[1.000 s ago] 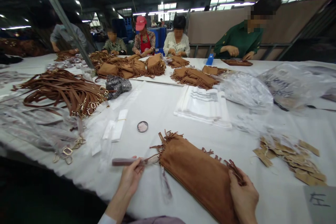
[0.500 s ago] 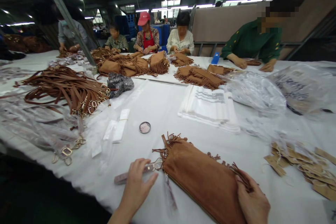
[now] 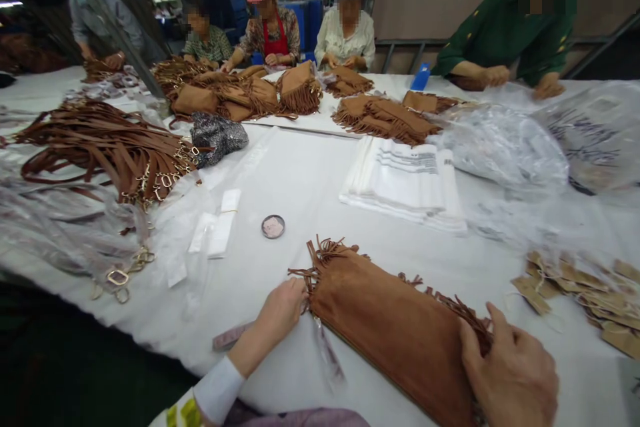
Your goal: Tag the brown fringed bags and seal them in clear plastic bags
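Observation:
A brown suede bag with fringe (image 3: pixel 395 320) lies slantwise on the white table in front of me. My left hand (image 3: pixel 284 310) is closed at the bag's left corner, its fingertips pressed in by the fringe; the metal clasp there is hidden by it. Under my left wrist pokes out a plastic-wrapped strap (image 3: pixel 231 336). Another narrow plastic-wrapped piece (image 3: pixel 327 355) hangs from the bag's near left corner. At the right end, my right hand (image 3: pixel 517 367) rests against the bag with thumb and forefinger apart, the thumb on the suede and the fringe between them.
Beyond the bag are a small round dish (image 3: pixel 273 226), folded white papers (image 3: pixel 220 227) and printed white bags (image 3: pixel 400 177). Brown straps (image 3: pixel 110 153) pile up at left, cardboard tags (image 3: pixel 590 297) at right. Several co-workers sit across the table behind more fringed bags (image 3: pixel 385 117).
My left hand has moved right from the strap to the bag's corner and closed. My right hand has loosened and spread its fingers. The view has tipped downward.

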{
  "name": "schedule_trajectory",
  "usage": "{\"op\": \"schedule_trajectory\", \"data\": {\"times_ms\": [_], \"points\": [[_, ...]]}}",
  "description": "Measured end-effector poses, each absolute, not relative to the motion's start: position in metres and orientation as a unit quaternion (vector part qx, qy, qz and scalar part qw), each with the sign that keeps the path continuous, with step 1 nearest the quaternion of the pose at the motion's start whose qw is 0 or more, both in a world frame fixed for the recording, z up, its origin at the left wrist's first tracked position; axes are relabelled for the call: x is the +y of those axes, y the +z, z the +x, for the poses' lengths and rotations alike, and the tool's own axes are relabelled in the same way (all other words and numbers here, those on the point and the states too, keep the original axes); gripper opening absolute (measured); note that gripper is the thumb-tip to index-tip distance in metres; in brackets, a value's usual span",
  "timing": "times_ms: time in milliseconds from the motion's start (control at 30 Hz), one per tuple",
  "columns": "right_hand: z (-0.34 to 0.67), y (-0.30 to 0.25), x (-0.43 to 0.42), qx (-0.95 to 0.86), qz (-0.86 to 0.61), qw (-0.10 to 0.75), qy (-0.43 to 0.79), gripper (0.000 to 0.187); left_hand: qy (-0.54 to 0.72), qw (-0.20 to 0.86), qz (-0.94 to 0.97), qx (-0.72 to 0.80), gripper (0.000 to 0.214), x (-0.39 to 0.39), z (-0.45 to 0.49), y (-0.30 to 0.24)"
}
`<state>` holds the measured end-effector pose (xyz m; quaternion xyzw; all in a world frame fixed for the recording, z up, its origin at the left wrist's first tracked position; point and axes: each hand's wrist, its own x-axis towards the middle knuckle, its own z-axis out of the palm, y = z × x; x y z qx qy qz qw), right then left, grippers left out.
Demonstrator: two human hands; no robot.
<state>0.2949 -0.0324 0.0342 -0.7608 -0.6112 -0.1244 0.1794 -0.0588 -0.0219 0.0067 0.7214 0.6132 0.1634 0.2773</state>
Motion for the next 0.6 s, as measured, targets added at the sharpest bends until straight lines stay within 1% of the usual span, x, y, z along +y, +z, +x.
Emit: {"op": "schedule_trajectory", "data": {"times_ms": [67,133,167,233,300,400,433,533,600], "points": [[0.275,0.040,-0.032,-0.652,-0.705,0.239,-0.144,0.055,0.160,0.308,0.703,0.621,0.012,-0.013,-0.060,0.010],[0.251,0.036,-0.027,-0.709,-0.635,0.287,-0.108,0.050,0.181,0.332,0.667,0.642,0.014,-0.003,-0.064,0.017],[0.239,0.031,-0.025,-0.734,-0.605,0.296,-0.084,0.047,0.197,0.335,0.648,0.655,0.016,0.000,-0.067,0.020],[0.218,0.019,-0.021,-0.772,-0.569,0.281,-0.048,0.043,0.220,0.344,0.625,0.665,0.018,0.001,-0.072,0.027],[0.201,0.008,-0.020,-0.792,-0.560,0.239,-0.036,0.040,0.207,0.372,0.641,0.639,0.020,-0.005,-0.076,0.031],[0.189,0.001,-0.022,-0.796,-0.574,0.189,-0.038,0.039,0.166,0.392,0.684,0.592,0.047,-0.018,-0.075,0.030],[0.188,0.001,-0.023,-0.795,-0.577,0.183,-0.037,0.040,0.153,0.384,0.689,0.595,0.048,-0.021,-0.073,0.028],[0.189,0.004,-0.025,-0.794,-0.579,0.183,-0.029,0.040,0.121,0.369,0.682,0.620,0.029,-0.023,-0.068,0.020],[0.191,0.006,-0.025,-0.796,-0.576,0.186,-0.024,0.039,0.126,0.376,0.681,0.616,0.020,-0.022,-0.068,0.016]]}}
